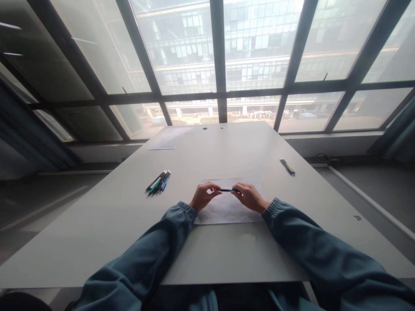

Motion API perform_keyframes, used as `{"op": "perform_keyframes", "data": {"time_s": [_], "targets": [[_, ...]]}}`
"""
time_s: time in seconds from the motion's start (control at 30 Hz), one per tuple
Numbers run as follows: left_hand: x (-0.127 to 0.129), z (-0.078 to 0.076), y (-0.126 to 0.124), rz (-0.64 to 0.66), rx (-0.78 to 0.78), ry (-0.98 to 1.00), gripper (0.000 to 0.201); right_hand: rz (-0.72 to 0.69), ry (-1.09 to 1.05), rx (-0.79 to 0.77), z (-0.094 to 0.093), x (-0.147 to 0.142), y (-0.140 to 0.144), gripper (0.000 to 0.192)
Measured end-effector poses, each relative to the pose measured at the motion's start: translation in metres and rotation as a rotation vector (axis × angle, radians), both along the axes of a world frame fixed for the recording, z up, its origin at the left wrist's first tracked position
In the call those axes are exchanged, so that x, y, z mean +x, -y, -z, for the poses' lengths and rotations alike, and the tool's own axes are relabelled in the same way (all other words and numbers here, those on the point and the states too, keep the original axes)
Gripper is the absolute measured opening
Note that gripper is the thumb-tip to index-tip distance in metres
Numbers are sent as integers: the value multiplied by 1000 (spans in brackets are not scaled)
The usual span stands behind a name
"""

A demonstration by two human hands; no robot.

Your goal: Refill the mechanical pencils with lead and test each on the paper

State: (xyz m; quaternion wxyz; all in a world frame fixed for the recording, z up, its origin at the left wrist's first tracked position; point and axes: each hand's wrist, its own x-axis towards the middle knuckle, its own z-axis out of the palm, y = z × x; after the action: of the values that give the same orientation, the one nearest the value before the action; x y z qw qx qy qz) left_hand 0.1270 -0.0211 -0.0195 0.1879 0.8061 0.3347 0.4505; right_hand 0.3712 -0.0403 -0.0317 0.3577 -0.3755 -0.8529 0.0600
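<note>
Between my two hands a dark pen [226, 190] with a green band is held level above a white sheet of paper [227, 211]. The fingers of my left hand [203, 195] pinch its left end. At the other end, my right hand [250, 197] grips the pen between thumb and fingers. Part of each pen end is hidden by the fingers. The paper lies flat on the table under both hands. To the left of my left hand lies a bunch of several pens [158, 183], black, green and blue.
The white table [106, 224] stretches toward large windows. One or more yellowish pens [287, 166] lie near its right edge. Another paper [165, 139] rests at the far left. A small dark mark [357, 217] shows at the right edge.
</note>
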Motion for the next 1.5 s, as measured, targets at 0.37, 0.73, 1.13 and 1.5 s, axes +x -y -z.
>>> {"op": "perform_keyframes", "data": {"time_s": [0.37,0.73,1.13,1.5], "targets": [[0,5,-3,-3,-14,38,32,16,49,5,-1,-1,0,20],[-3,4,-4,-68,-157,-56,46,56,62,-16,1,-1,-1,21],[-3,11,-8,-60,-182,-113,48,49,69,0,3,0,-3,20],[-3,9,-7,-51,-72,-105,31,61,73,-3,2,0,-2,20]]}}
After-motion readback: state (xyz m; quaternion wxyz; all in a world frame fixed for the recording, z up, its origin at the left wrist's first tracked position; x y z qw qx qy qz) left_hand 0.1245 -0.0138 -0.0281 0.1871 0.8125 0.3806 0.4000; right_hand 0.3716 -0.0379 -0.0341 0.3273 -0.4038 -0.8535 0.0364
